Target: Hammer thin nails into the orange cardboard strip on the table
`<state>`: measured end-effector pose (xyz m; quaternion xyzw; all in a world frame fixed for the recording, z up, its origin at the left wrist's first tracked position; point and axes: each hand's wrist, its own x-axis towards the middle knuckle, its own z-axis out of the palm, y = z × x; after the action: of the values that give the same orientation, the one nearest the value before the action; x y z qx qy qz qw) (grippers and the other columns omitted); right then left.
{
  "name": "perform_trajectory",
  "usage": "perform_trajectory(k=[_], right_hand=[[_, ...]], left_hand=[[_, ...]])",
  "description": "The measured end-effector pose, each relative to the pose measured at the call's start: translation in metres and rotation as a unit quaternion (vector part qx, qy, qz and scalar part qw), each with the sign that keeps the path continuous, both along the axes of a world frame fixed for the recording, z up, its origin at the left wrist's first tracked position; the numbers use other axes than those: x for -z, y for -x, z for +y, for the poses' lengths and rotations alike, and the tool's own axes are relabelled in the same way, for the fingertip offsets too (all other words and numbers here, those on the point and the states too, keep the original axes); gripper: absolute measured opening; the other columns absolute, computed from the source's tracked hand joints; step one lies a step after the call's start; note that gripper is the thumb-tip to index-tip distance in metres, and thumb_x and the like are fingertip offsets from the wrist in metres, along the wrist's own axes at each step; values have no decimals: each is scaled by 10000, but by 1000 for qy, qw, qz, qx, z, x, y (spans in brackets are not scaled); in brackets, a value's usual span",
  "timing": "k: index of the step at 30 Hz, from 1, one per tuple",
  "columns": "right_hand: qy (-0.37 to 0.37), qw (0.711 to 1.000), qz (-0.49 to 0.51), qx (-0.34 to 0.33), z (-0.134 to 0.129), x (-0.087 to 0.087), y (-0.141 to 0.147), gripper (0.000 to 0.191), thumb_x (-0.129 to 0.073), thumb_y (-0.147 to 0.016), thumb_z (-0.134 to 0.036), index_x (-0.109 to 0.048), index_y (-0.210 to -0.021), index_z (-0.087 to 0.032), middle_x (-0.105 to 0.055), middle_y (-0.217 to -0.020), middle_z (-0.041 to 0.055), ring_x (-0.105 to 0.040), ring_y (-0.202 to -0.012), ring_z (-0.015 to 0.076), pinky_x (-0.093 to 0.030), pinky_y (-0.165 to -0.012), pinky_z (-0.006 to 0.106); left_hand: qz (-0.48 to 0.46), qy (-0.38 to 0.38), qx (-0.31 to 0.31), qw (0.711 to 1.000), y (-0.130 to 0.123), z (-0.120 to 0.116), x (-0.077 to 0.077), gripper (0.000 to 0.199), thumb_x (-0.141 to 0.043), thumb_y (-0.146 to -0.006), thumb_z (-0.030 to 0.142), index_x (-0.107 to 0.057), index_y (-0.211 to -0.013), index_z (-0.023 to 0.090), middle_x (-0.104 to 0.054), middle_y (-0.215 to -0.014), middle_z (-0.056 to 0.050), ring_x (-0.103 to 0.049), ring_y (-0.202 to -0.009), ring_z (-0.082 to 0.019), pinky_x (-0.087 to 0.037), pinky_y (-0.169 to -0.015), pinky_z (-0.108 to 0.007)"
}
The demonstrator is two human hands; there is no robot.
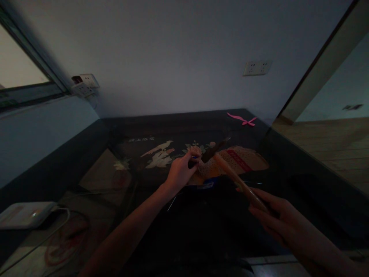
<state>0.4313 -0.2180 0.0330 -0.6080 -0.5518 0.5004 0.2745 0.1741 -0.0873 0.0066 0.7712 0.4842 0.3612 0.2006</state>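
Where the dark tabletop (201, 223) meets a wall (173, 69), the right hand (276, 215) grips a hammer (234, 175), head (213, 150) beside the left hand (181, 169) pinching a dark piece (192, 163).

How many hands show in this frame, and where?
2: the left hand, beside the hammer head, and the right hand, gripping the handle. I see no others.

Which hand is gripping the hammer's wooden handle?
The right hand, wrapped around the near end of the wooden handle. The left hand is instead beside the hammer's dark head; its grip is too dim to make out.
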Motion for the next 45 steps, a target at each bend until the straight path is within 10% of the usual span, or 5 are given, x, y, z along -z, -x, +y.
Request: perform_trajectory(k=[12,19,25,45], right_hand=[[-4,985,82,152,-28,13,7,538,-705,-767,-496,-634,-1250,-269,-442,-627,-53,-395,-505,112,-326,-405,198],[-1,967,158,201,-33,31,18,510,-764,-709,-480,-669,-1165,-272,-478,-654,-43,-361,-433,78,-290,-348,186],[13,958,188,217,-33,29,23,473,-799,-662,-498,-701,-1071,-281,-481,-650,-40,-377,-454,81,-317,-354,180],[-1,962,192,196,-35,41,15,482,-756,-731,-477,-664,-1148,-254,-449,-623,-58,-332,-417,60,-260,-337,164]], left_hand=[[40,-95,-33,994,50,-19,-32,231,-598,-862,236,-589,-1088,193,-701,-997,-47,-671,-917,-191,-515,-834,-322],[173,3,-2,985,130,-51,15,139,-538,-856,222,-638,-951,203,-682,-965,-49,-648,-896,-204,-514,-814,-320],[241,58,49,968,149,-63,51,159,-569,-855,205,-649,-992,219,-652,-1064,-59,-605,-1009,-216,-491,-894,-341],[229,-25,-49,972,149,-56,67,206,-435,-934,298,-612,-887,203,-676,-869,-65,-626,-804,-199,-501,-776,-320]])
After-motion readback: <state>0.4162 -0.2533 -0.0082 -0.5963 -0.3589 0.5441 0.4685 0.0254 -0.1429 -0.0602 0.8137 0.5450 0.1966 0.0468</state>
